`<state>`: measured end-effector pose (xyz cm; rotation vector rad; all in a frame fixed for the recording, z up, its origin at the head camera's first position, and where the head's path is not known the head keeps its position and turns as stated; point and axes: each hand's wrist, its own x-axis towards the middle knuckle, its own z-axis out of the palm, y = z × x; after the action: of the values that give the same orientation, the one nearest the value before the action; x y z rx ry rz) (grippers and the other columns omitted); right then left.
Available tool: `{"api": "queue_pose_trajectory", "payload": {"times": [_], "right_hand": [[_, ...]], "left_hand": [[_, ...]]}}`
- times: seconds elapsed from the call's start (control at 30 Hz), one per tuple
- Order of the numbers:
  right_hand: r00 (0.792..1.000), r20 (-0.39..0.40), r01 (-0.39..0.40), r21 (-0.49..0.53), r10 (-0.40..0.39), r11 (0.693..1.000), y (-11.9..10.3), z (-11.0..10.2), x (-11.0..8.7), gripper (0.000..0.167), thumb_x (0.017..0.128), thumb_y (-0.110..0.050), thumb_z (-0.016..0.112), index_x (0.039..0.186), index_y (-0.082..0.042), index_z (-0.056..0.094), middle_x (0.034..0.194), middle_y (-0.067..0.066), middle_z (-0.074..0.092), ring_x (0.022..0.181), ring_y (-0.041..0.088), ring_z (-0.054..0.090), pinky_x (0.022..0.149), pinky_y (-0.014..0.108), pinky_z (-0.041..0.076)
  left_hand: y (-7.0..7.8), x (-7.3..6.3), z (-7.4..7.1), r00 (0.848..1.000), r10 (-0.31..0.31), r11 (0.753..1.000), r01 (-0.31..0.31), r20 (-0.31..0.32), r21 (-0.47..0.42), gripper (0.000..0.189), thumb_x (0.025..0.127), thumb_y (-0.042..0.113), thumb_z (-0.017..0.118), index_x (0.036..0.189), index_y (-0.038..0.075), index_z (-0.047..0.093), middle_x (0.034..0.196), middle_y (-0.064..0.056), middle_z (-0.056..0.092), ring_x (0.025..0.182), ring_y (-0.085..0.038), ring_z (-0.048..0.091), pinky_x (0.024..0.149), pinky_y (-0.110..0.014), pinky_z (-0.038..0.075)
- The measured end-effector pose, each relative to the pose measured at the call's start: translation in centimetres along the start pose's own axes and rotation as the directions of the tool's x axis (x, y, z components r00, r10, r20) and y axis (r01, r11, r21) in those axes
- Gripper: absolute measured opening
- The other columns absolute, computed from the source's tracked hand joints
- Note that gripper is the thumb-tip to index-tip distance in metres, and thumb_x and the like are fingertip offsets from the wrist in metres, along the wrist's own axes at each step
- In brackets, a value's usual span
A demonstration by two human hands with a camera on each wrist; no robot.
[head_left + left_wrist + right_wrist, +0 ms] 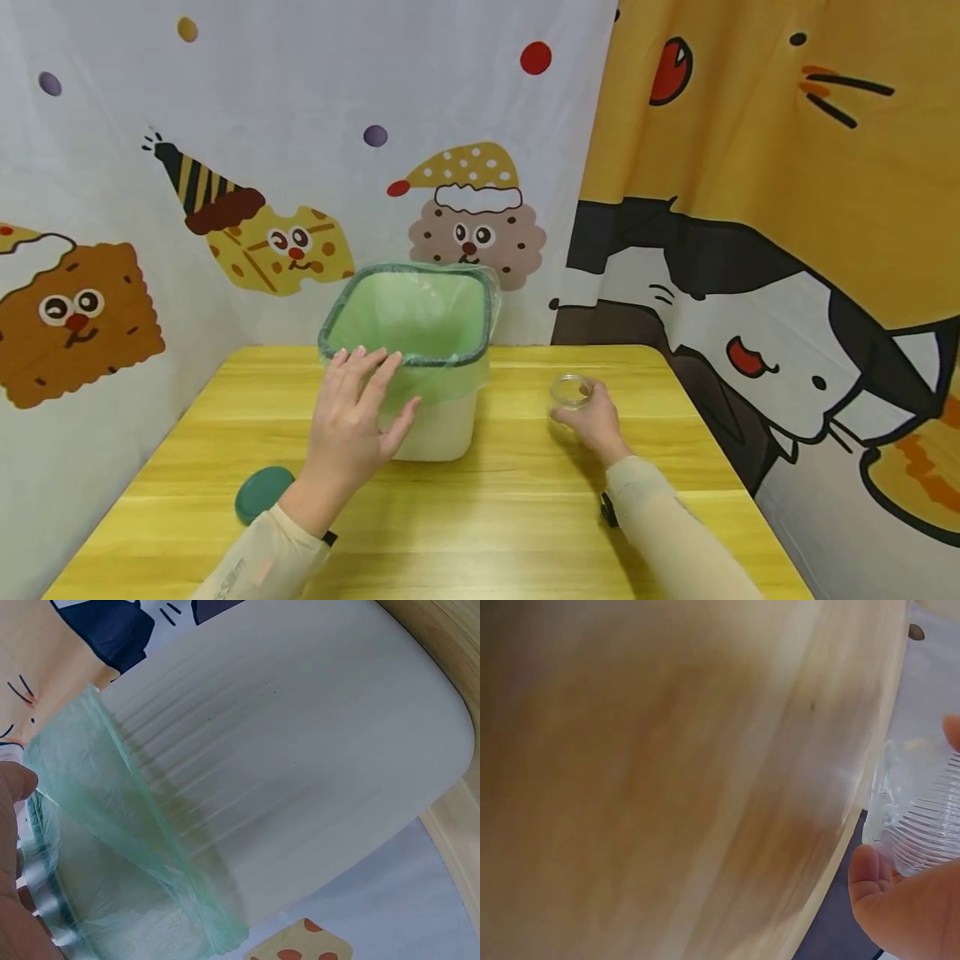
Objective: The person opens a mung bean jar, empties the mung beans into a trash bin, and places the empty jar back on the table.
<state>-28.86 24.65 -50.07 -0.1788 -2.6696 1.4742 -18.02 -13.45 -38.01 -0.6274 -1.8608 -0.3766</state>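
Note:
A whitish trash bin (442, 429) stands on the table, lined with a thin green plastic bag (142, 847) whose edge is folded down over the outside. Around its top runs a dark teal ring (487, 304). My left hand (352, 412) is at the bin's near rim, fingers extended and spread, fingertips right at the ring. In my right hand (598, 421) I grip a clear ribbed cup (922, 810), thumb on one side and fingers on the other. The cup is upright close over the table, to the right of the bin.
A round dark green lid (262, 493) lies on the table left of my left forearm. The wooden table (525, 525) ends at a far edge just behind the bin. Patterned cloth curtains (450, 75) hang behind and on both sides.

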Motion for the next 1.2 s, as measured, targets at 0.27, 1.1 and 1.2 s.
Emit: {"api": "queue_pose_trajectory", "payload": {"times": [0.27,1.1,1.2], "right_hand": [[1.000,0.010,-0.011,0.002,0.011,1.000,-0.8,1.7,-0.1,0.098,0.083,-0.022,0.090,0.158,0.003,0.034,0.158,0.029,0.048,0.132,0.048,0.059,0.110,0.057,0.054],[0.993,0.119,0.004,-0.096,0.007,0.995,-1.0,0.4,-1.1,0.120,0.085,-0.045,0.090,0.166,0.004,0.018,0.164,0.034,0.038,0.148,0.052,0.045,0.122,0.064,0.041],[0.991,0.137,0.023,-0.138,-0.004,0.990,-0.8,-1.0,-1.6,0.118,0.087,-0.043,0.089,0.168,0.003,0.016,0.167,0.034,0.033,0.151,0.053,0.041,0.123,0.066,0.039]], "left_hand": [[-0.1,-0.2,-0.6,1.000,-0.007,1.000,0.007,0.007,-0.003,0.057,0.108,0.047,0.058,0.134,-0.002,0.069,0.125,-0.027,0.069,0.118,-0.055,0.065,0.113,-0.068,0.046],[-0.2,0.4,-1.8,0.999,-0.019,0.999,0.020,0.029,-0.046,0.061,0.108,0.051,0.058,0.139,-0.001,0.067,0.132,-0.026,0.067,0.127,-0.052,0.062,0.118,-0.064,0.045],[-0.6,0.4,-2.6,0.999,-0.031,0.998,0.030,-0.022,-0.057,0.067,0.106,0.052,0.060,0.145,-0.003,0.062,0.140,-0.029,0.063,0.133,-0.052,0.058,0.128,-0.051,0.039]]}}
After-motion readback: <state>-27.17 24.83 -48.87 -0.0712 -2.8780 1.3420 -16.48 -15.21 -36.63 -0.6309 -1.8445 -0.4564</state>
